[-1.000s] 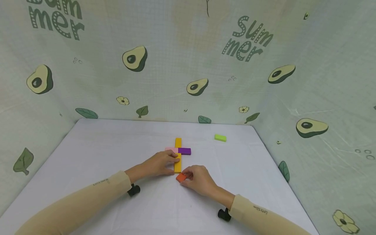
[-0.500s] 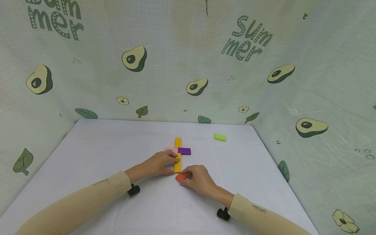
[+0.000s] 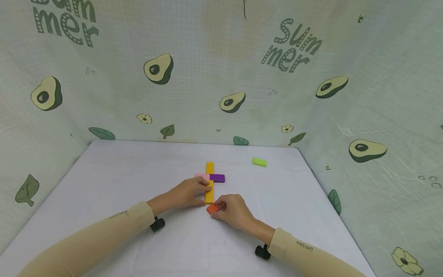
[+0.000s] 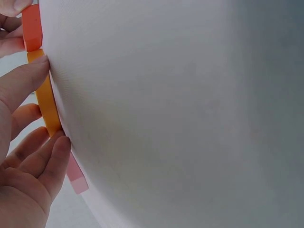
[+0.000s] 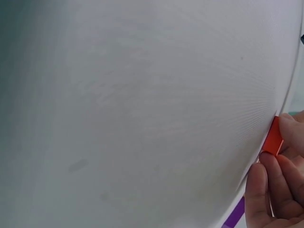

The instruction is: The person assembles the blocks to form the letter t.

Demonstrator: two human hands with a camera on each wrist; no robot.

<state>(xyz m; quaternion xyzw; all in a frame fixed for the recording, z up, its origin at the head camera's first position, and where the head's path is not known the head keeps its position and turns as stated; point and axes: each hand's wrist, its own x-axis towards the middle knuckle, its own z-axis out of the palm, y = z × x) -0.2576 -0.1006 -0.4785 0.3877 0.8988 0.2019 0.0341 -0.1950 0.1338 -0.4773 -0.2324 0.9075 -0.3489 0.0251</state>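
Observation:
My left hand [image 3: 187, 193] holds a yellow block [image 3: 209, 197] flat on the table, its thumb near the close end and its fingers toward the far end. In the left wrist view those fingers lie along the same yellow block [image 4: 46, 97]. My right hand [image 3: 236, 212] pinches an orange-red block [image 3: 212, 209] between thumb and fingers, set at a slant by the yellow block's near end. Beyond, a pink block [image 3: 201, 176] and a purple block [image 3: 217, 178] form a crossbar, with another yellow block [image 3: 209, 168] behind. My left fingers partly cover the pink one.
A lime green block [image 3: 259, 162] lies alone toward the back right of the white-covered table [image 3: 138, 165]. Printed cloth walls [image 3: 194, 84] enclose the back and both sides. A black wrist camera [image 3: 157, 224] hangs at each sleeve.
My right hand has shifted very slightly to the left with the orange-red block. The left hand stays in place on the yellow block.

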